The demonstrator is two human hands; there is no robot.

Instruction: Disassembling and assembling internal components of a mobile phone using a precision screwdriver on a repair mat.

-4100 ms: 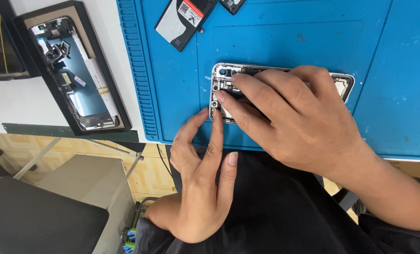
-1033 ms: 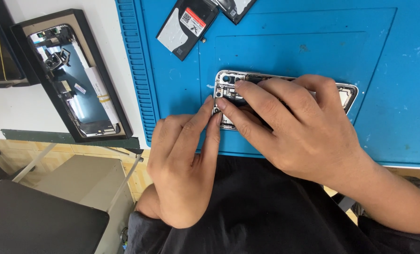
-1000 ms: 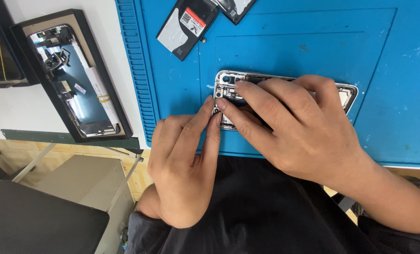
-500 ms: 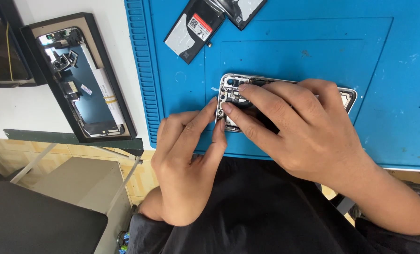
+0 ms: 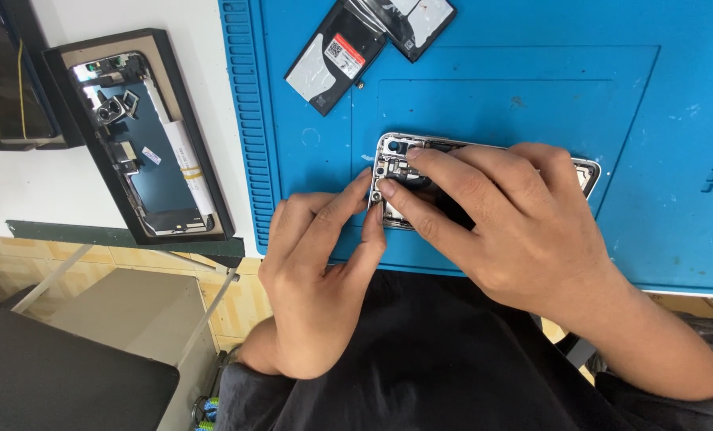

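Two hands are set on one opened phone frame, which lies flat near the middle of the blue work mat, just in from the mat's 6 o'clock edge. Its metal rim and small internal parts are seen at the 9 o'clock end; the rest is covered by the right hand. The right hand is laid over the frame, fingers stretched toward 9 o'clock, fingertips pressed on the internals. The left hand is brought in from 7 o'clock, fingertips pinched against the frame's 9 o'clock edge beside a small round part; whether anything is gripped between them cannot be told.

At 11 o'clock from the frame, two flat battery packs are laid on the mat, overlapping at 12 o'clock. Well apart at 9 o'clock, off the mat on the white table, a detached screen assembly is placed face down. A dark lap is seen at 6 o'clock.
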